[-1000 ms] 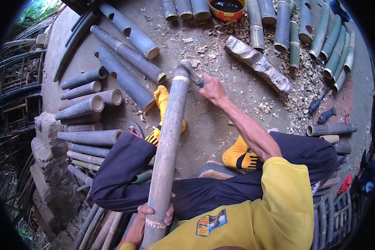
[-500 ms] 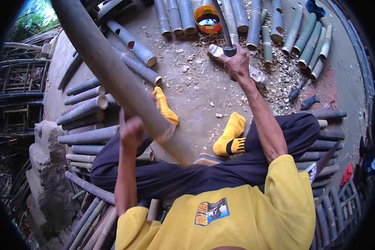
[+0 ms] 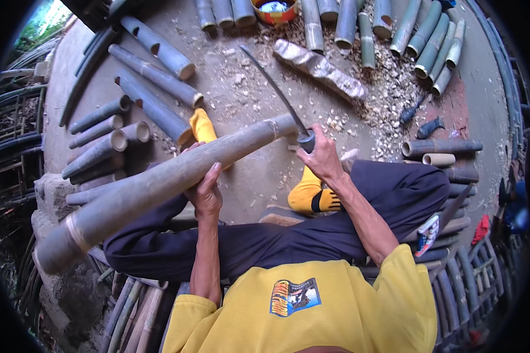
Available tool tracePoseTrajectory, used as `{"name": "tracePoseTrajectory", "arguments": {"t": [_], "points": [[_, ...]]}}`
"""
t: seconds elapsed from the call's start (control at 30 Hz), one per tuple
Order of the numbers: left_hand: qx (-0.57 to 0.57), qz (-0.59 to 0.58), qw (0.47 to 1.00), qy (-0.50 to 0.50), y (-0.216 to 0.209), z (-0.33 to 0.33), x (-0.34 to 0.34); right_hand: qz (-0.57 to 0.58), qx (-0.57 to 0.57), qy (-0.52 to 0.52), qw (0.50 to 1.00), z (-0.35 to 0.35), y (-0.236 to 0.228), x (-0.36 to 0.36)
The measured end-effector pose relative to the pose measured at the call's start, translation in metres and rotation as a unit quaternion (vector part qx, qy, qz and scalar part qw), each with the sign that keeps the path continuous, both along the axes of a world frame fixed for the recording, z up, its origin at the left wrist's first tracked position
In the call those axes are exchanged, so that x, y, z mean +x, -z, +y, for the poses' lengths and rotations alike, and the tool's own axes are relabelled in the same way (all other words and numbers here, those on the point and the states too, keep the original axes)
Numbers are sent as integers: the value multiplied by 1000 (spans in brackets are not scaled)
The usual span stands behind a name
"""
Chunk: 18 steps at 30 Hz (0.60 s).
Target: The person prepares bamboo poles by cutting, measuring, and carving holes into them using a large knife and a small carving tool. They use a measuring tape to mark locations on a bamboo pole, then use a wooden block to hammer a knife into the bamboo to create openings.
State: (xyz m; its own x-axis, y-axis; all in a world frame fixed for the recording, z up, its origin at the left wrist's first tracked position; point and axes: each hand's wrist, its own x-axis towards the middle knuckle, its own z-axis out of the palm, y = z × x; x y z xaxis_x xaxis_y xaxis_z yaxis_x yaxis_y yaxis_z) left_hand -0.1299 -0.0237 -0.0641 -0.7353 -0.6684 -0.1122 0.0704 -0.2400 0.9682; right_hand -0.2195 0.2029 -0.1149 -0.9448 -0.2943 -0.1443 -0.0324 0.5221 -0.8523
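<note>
A thick grey-brown bamboo tube point(image 3: 159, 176) lies slantwise across my left side, its far end up to the right and its near end down to the left. My left hand point(image 3: 205, 191) grips it from below around its middle, thumb along its side. In my right hand point(image 3: 323, 154) is the dark handle of a machete, closed in my fist. The machete's narrow, curved blade point(image 3: 272, 85) points up and to the left, passing close by the tube's far end; whether they touch I cannot tell.
A pale, hacked wooden block point(image 3: 321, 69) lies on the ground ahead amid wood chips point(image 3: 388, 112). Cut bamboo tubes point(image 3: 156, 105) lie at left, with more point(image 3: 415, 29) at far right. A red-and-yellow bowl point(image 3: 275, 13) stands at the top. Two dark tools point(image 3: 431, 127) lie at right.
The bamboo tube has swung from steeply upright to a low slant, its other end now toward my lower left. My right hand has drawn the machete nearer, off the wooden block.
</note>
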Motion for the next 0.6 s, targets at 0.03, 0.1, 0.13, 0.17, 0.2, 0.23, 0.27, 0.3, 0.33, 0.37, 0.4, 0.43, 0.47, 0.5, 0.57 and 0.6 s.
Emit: {"name": "tracePoseTrajectory", "arguments": {"t": [0.03,0.1,0.13,0.17,0.2,0.23,0.27,0.3,0.33,0.37,0.4,0.43,0.47,0.5,0.57,0.6], "points": [[2,-12,1000,-1,3,4,8,-57,-33,-20,998,0,11,7],[-5,-22,1000,-5,0,6,19,-36,5,-47,998,-5,11,9],[-21,-27,999,9,1,5,23,-26,24,-61,998,-8,12,11],[-37,-31,999,24,3,3,24,-22,17,-60,998,-11,11,12],[-53,-35,997,39,5,2,25,1,3,-53,999,-13,10,13],[-78,-44,995,47,7,3,25,24,-11,-46,999,-15,6,14],[-106,-52,992,54,6,2,24,49,-27,-40,998,-18,-2,13],[-133,-59,987,61,5,2,24,61,-12,-32,998,-20,-9,13],[-163,-66,982,62,4,3,24,57,-6,-37,998,-20,-6,13],[-195,-71,976,64,1,5,23,55,-2,-41,998,-19,-2,11],[-225,-76,969,66,-1,8,22,53,3,-44,998,-18,4,10],[-193,-64,978,50,-3,16,20,24,79,-82,993,-14,16,7],[-232,-81,968,60,-2,15,22,-4,110,-95,989,-13,16,3],[-270,-98,955,69,0,15,26,-32,140,-108,984,-12,16,0],[-263,-117,953,92,0,16,32,-45,134,-113,984,-15,3,-2],[-268,-122,950,103,-2,19,30,-6,86,-88,992,-15,-6,2]]}}
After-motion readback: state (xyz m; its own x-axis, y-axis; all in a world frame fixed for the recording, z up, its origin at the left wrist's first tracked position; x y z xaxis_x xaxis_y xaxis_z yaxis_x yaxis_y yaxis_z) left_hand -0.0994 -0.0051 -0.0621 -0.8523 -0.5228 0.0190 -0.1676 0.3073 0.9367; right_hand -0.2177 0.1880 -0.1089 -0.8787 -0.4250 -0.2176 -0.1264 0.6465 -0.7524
